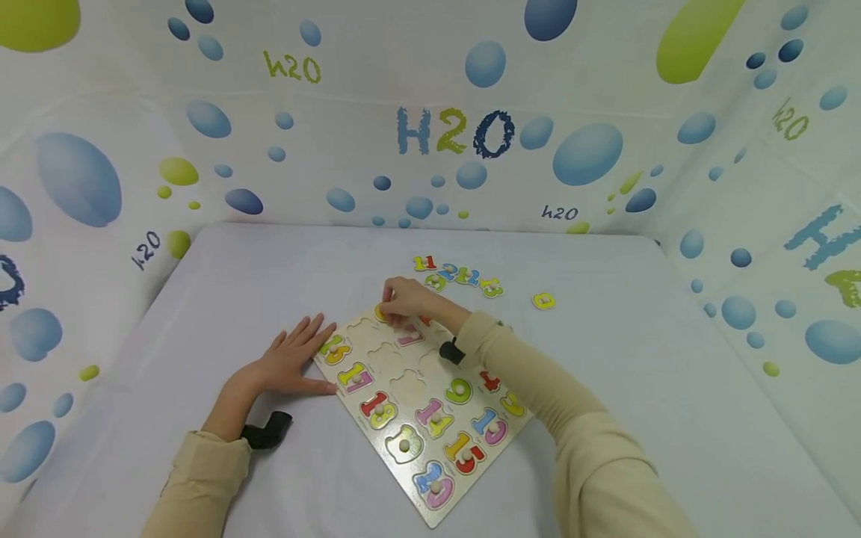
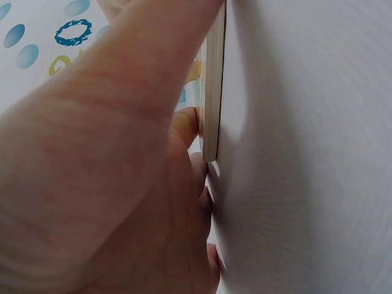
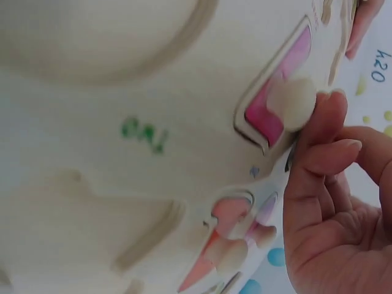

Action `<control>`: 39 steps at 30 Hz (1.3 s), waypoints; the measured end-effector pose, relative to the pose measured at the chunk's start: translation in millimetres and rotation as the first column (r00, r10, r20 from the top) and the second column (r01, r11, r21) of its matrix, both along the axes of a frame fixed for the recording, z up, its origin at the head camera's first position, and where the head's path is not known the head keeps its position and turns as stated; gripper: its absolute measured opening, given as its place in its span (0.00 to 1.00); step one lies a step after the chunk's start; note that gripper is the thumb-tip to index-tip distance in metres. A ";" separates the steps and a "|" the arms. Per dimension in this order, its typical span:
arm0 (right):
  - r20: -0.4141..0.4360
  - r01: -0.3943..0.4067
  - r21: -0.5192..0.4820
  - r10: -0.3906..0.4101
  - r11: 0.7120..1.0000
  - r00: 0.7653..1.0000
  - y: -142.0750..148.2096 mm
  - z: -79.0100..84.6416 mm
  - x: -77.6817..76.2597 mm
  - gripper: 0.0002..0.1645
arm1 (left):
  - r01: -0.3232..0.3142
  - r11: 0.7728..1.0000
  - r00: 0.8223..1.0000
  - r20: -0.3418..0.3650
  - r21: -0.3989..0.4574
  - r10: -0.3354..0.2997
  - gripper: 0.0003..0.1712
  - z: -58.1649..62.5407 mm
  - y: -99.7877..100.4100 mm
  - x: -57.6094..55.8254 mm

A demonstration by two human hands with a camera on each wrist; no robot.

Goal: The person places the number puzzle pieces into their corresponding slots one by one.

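Note:
A wooden number puzzle board (image 1: 406, 409) lies at a slant on the white table, with number pieces in several recesses and other recesses bare. My left hand (image 1: 292, 362) rests flat at its left corner, fingers spread on the table and thumb at the board's edge. In the left wrist view that board edge (image 2: 212, 92) shows beside the hand. At the far corner, my right hand (image 1: 406, 299) pinches a yellow number piece (image 1: 380, 313), mostly covered by the fingers. Close by sits the purple 7 piece (image 3: 269, 110), its round knob near my right fingertips.
Beyond the board lie loose pieces: an 11 (image 1: 424, 263), a blue 2 (image 1: 447, 272), a 12 (image 1: 467, 276), a 13 (image 1: 492, 288) and a green piece (image 1: 436, 282). A yellow 0 (image 1: 543, 301) lies apart to the right. A patterned curtain (image 1: 350, 149) surrounds the table.

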State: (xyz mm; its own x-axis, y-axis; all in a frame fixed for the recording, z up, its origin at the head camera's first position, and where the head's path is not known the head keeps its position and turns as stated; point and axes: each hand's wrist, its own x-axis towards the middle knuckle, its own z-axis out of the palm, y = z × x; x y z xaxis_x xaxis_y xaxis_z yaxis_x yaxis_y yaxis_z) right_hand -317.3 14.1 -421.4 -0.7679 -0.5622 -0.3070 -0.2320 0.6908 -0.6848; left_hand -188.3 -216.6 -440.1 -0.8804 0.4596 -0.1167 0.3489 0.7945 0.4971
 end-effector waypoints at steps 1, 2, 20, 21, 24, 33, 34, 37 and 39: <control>0.004 -0.014 0.004 0.014 1.000 1.000 0.5 0.5 -1.0 0.07 | 0.000 1.000 1.000 -0.001 0.001 0.000 0.61 0.1 0.1 0.0; 0.000 -0.032 0.017 0.032 0.999 0.999 0.8 0.9 -2.1 0.07 | -0.001 1.000 1.000 -0.001 0.004 0.001 0.61 0.3 0.3 0.0; -0.095 -0.024 0.099 0.034 0.995 0.995 -2.1 -0.1 -6.7 0.10 | -0.005 1.000 1.000 0.007 -0.010 0.005 0.61 2.5 1.9 0.2; -0.097 -0.025 0.105 0.035 0.994 0.995 -2.6 0.3 -5.5 0.10 | -0.006 1.000 1.000 0.006 -0.011 0.006 0.61 2.0 1.5 0.2; -0.097 -0.018 0.112 0.029 0.994 0.995 -4.0 0.6 -1.2 0.11 | -0.005 1.000 1.000 0.005 -0.011 0.005 0.61 0.0 0.4 -0.1; -0.023 0.048 0.028 -0.047 0.998 0.999 -0.7 0.1 1.8 0.10 | -0.001 1.000 1.000 -0.006 -0.001 0.001 0.61 -0.8 0.0 -1.4; 0.003 0.052 0.016 -0.052 0.999 0.999 0.7 -0.2 0.8 0.10 | 0.000 1.000 1.000 -0.006 0.000 0.000 0.61 -0.9 0.0 -1.3; 0.095 0.059 -0.045 -0.054 0.997 0.994 5.9 -1.8 -2.4 0.10 | 0.002 1.000 1.000 -0.005 -0.003 -0.002 0.61 -1.9 0.0 -1.5; 0.162 0.054 -0.100 -0.038 0.993 0.986 10.7 -1.0 -2.8 0.11 | 0.006 1.000 1.000 -0.008 -0.004 -0.006 0.61 -2.9 -0.4 -1.7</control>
State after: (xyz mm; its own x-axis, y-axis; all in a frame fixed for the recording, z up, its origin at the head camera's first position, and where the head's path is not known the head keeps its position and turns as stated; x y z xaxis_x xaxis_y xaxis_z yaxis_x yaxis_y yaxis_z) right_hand -320.0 24.8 -422.4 -0.7394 -0.5627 -0.3696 -0.0834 0.6214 -0.7791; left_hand -190.0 -217.0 -443.0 -0.8784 0.4647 -0.1119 0.3577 0.7944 0.4908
